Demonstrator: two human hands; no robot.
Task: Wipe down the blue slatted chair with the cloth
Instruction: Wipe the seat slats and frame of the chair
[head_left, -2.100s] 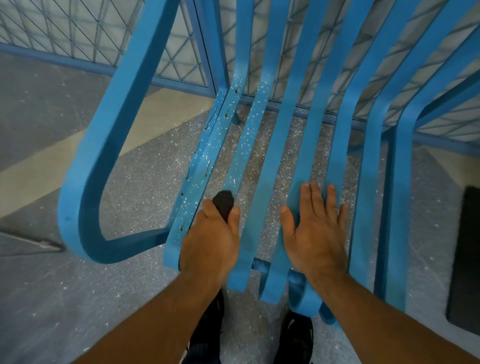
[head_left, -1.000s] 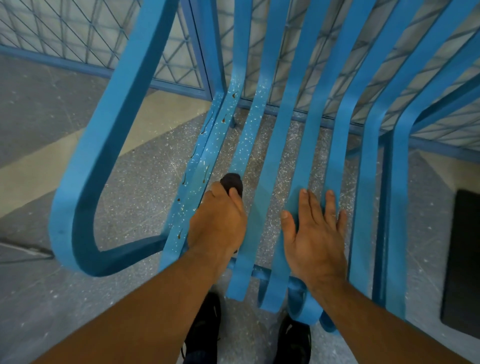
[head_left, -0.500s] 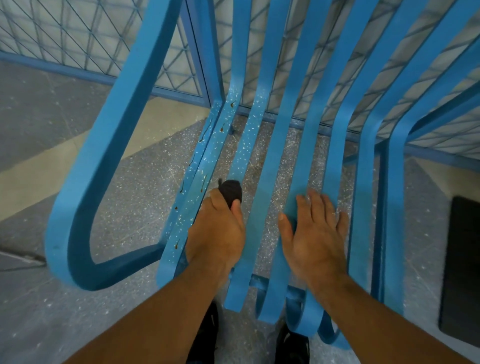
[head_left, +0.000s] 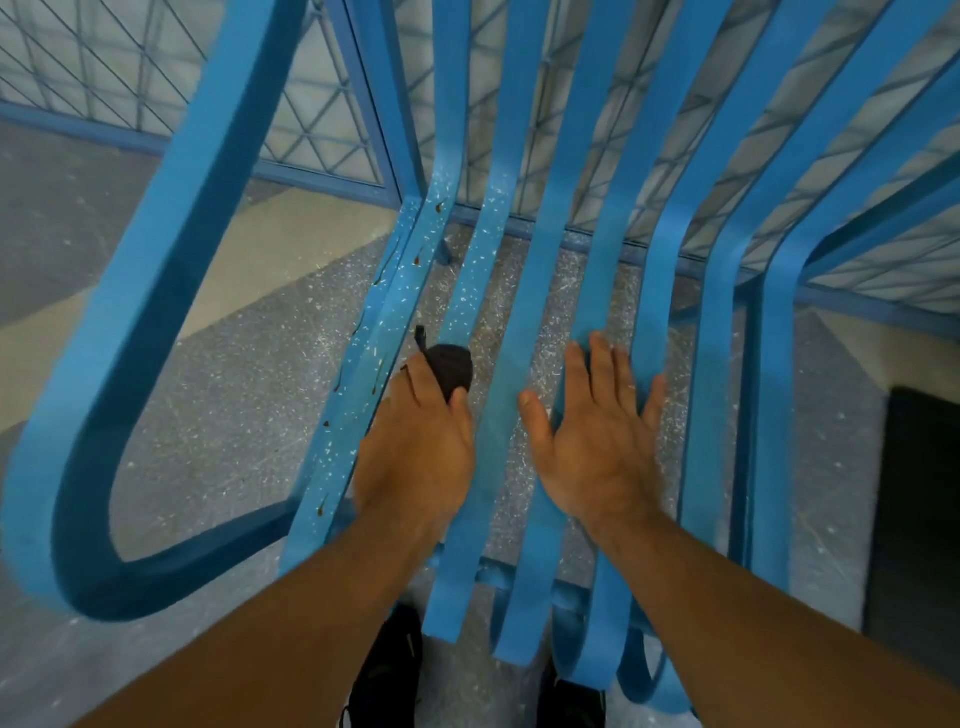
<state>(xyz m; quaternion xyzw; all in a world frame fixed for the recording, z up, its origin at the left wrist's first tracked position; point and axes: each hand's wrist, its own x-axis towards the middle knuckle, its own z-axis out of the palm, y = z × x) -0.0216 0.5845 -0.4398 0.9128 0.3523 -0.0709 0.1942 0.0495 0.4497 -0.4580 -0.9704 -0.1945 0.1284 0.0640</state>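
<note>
The blue slatted chair (head_left: 550, 291) fills the view, its seat slats running from the front edge up into the backrest. My left hand (head_left: 421, 457) grips a dark cloth (head_left: 454, 366) and presses it on the two left seat slats, which are speckled with white flecks and small brown drips. My right hand (head_left: 597, 441) lies flat with straight, spread fingers on the middle slats, to the right of the cloth. A wide blue looped armrest (head_left: 156, 291) curves down on the left.
Speckled grey floor (head_left: 234, 395) shows between the slats. A blue-framed wire mesh fence (head_left: 311, 119) stands behind the chair. A dark mat (head_left: 919, 519) lies on the floor at right. My black shoes (head_left: 389, 670) are under the seat's front edge.
My left hand has slid the cloth a little farther along the left slats toward the backrest. My right hand stays flat on the middle slats.
</note>
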